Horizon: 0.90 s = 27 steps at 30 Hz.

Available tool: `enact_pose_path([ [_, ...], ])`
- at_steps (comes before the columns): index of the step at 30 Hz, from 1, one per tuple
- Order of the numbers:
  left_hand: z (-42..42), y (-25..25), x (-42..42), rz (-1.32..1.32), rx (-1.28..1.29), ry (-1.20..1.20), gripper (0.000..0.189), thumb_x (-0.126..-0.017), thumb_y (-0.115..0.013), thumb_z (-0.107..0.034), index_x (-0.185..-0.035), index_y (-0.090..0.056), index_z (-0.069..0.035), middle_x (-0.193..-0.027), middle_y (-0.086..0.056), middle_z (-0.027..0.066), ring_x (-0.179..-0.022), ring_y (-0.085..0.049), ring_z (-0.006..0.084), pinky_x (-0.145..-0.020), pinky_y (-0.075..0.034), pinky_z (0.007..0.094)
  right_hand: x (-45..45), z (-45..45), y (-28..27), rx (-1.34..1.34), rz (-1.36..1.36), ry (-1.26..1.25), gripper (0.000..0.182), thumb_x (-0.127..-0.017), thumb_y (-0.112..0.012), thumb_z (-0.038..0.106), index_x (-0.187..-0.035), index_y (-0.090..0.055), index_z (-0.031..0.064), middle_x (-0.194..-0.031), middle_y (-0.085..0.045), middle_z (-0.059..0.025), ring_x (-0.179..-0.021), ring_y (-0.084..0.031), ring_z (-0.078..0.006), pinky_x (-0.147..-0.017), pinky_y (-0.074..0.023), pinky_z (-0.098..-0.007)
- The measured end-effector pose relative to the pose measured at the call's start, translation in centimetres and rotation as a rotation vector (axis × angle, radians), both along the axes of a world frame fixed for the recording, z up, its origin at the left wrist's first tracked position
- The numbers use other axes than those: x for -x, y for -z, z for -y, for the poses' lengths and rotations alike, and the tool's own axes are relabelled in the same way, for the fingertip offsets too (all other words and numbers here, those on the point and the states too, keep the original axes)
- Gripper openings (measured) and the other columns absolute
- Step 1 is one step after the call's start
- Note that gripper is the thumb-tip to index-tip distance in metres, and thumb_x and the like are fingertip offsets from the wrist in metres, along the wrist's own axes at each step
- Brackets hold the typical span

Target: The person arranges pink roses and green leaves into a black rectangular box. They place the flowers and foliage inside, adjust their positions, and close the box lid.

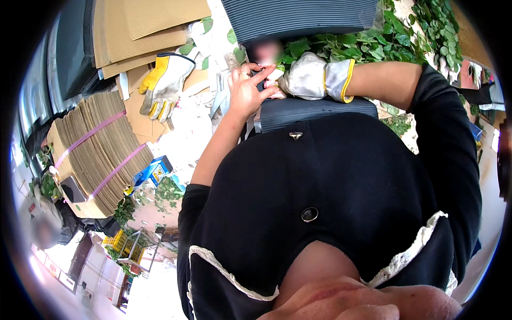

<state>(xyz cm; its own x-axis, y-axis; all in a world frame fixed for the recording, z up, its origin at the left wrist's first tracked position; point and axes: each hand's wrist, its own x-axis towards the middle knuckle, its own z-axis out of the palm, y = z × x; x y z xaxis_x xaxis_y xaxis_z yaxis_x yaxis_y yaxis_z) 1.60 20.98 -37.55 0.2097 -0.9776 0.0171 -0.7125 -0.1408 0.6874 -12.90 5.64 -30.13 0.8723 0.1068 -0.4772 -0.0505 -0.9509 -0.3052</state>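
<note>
My left hand [246, 86] is bare, with a ring on one finger. Its thumb and fingers are on small pink-and-white flower heads [275, 82], partly hidden behind them. From the other side my right hand [306, 76], in a white work glove with a yellow-edged cuff, closes around the bunch just behind the blooms. Leafy green stems [364, 46] stretch away to the right beyond the glove. A blurred patch covers part of the blooms. Dark ribbed board [316, 110] lies between the hands and my body, and another dark ribbed piece [304, 18] lies beyond them.
A matching yellow-and-white glove [166, 86] lies left of my hands. Brown corrugated sheets [148, 24] lie at upper left. Nearer stands a cardboard stack [98, 148] bound with pink straps, a phone [73, 189] on it and a blue box [156, 172] beside it. Yellow crates [122, 244] stand farther off.
</note>
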Motion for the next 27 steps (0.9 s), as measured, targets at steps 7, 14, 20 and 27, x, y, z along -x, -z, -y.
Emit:
enact_pose_path([
  [7,0.2,-0.6,-0.3,0.033,-0.055,0.011,0.056,-0.065,-0.082,-0.041,-0.119,-0.069,-0.031,-0.115,-0.055,0.0001,-0.104,-0.045,0.0254,-0.1,-0.03,0.0397,-2.4,-1.0,-3.3,-0.032,-0.244,0.217,0.059,-0.079,-0.071,0.042,-0.122,-0.052,0.0064,-0.117,-0.052,-0.0139,-0.112,-0.048,-0.027,-0.096,-0.0429,-0.0352],
  [14,0.0,-0.5,0.1,-0.023,-0.03,-0.043,0.053,-0.065,-0.082,-0.038,-0.116,-0.071,-0.032,-0.112,-0.058,0.0004,-0.103,-0.045,0.0241,-0.099,-0.031,0.038,-3.8,-0.4,-8.6,-0.138,-0.399,0.185,0.027,-0.092,-0.052,0.036,-0.106,-0.054,0.013,-0.089,-0.06,-0.0066,-0.089,-0.055,-0.0219,-0.087,-0.0412,-0.03],
  [20,0.3,-0.6,0.2,-0.052,-0.011,-0.051,0.051,-0.065,-0.082,-0.038,-0.114,-0.072,-0.031,-0.113,-0.059,0.0002,-0.103,-0.044,0.0246,-0.1,-0.03,0.0382,-1.4,0.3,-0.8,-0.228,-0.309,0.13,0.04,-0.089,-0.057,0.044,-0.115,-0.06,0.0141,-0.106,-0.066,-0.0125,-0.091,-0.062,-0.032,-0.081,-0.0485,-0.0387],
  [27,0.3,-0.3,0.2,-0.049,-0.049,-0.063,0.047,-0.067,-0.081,-0.036,-0.112,-0.073,-0.031,-0.114,-0.058,0.0003,-0.107,-0.043,0.0253,-0.102,-0.03,0.0392,-1.0,-0.4,-0.1,-0.319,-0.004,0.207,0.048,-0.087,-0.057,0.055,-0.114,-0.06,0.0157,-0.112,-0.063,-0.01,-0.101,-0.058,-0.0277,-0.086,-0.0462,-0.0371],
])
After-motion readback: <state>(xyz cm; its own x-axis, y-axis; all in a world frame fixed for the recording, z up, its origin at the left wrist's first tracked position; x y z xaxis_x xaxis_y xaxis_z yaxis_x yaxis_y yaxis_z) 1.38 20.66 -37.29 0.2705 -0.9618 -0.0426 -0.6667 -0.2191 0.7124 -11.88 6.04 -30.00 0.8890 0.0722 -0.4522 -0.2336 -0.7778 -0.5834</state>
